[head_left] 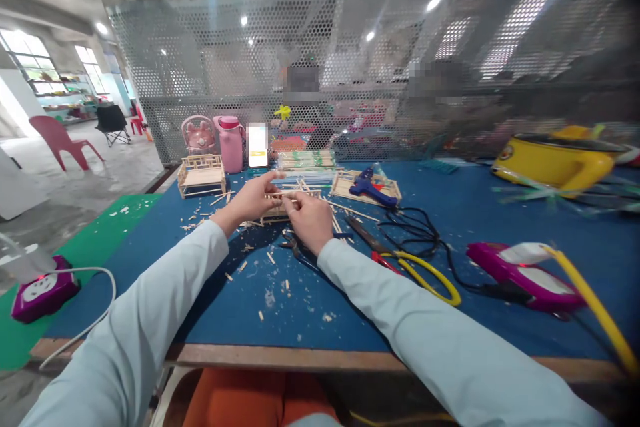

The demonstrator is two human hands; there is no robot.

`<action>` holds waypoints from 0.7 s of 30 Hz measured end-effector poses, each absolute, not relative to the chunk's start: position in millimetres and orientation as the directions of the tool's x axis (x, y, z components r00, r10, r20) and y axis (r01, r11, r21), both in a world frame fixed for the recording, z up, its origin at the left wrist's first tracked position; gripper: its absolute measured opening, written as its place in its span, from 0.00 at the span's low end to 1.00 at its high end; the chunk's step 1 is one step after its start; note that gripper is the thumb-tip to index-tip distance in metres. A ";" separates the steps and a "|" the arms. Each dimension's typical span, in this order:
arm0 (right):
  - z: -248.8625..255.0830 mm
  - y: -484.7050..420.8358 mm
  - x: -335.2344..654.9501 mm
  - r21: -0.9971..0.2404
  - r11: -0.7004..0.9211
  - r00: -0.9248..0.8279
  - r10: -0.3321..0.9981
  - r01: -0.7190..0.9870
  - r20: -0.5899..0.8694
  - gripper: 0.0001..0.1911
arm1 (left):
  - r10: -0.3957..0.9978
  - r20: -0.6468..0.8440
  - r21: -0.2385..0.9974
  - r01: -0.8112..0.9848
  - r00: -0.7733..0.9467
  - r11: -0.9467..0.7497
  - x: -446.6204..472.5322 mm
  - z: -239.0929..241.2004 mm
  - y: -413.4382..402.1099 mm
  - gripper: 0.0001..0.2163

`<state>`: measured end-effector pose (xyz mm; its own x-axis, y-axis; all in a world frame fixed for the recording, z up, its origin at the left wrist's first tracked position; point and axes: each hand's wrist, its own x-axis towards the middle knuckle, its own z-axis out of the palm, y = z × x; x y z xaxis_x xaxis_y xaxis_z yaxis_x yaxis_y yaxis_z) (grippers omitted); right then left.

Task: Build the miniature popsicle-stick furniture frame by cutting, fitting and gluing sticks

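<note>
Pink bottle (231,147) beside lit phone (258,155); yellow pot (530,163); red chair (56,135).

Pale-blue long sleeves (165,280), orange legwear (240,397), bare hands (311,219)

Blue matte surface (235,320): near middle passable between pale-blue sleeves (175,273), over low wood chips (271,257). Outer side of right hand (311,219) hemmed in by yellow-handled, dark-bladed scissors (399,255) and tangled black cable (434,233); blue plastic glue gun (369,185) lies beyond. Small pale-wood bench model (203,178) obstructs far left. Grey perforated metal screen (225,67) walls off the back.
</note>
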<state>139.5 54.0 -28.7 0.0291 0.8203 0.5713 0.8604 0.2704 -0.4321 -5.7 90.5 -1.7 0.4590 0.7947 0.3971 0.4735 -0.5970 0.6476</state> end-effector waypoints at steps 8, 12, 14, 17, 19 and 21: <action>-29.8 52.0 140.4 -0.392 0.285 -0.004 0.813 0.875 0.582 0.16 | 0.803 0.469 0.589 0.546 0.368 -0.595 -2.6 -5.5 85.9 0.22; -30.5 52.8 139.4 -0.455 0.273 0.041 0.821 0.848 0.569 0.16 | 0.814 0.462 0.588 0.566 0.352 -0.578 -0.7 -5.1 84.6 0.21; -31.6 54.2 138.5 -0.511 0.260 0.081 0.830 0.819 0.551 0.15 | 0.812 0.463 0.581 0.570 0.356 -0.581 -0.2 -4.2 83.8 0.22; -33.7 56.3 137.1 -0.599 0.248 0.141 0.839 0.761 0.526 0.15 | 0.809 0.465 0.578 0.570 0.359 -0.584 -0.5 -2.9 83.2 0.23; -35.0 57.2 136.4 -0.632 0.254 0.165 0.834 0.732 0.527 0.14 | 0.810 0.460 0.591 0.555 0.364 -0.585 -1.3 -3.0 83.9 0.24; -35.9 57.7 136.1 -0.643 0.269 0.174 0.824 0.717 0.539 0.14 | 0.802 0.457 0.607 0.524 0.386 -0.598 -2.5 -3.8 85.4 0.24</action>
<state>136.1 57.7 -35.9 0.1739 0.8243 0.5388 0.7171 0.2690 -0.6430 -2.5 85.4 -3.8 0.3856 0.8018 0.4566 0.5237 -0.5976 0.6072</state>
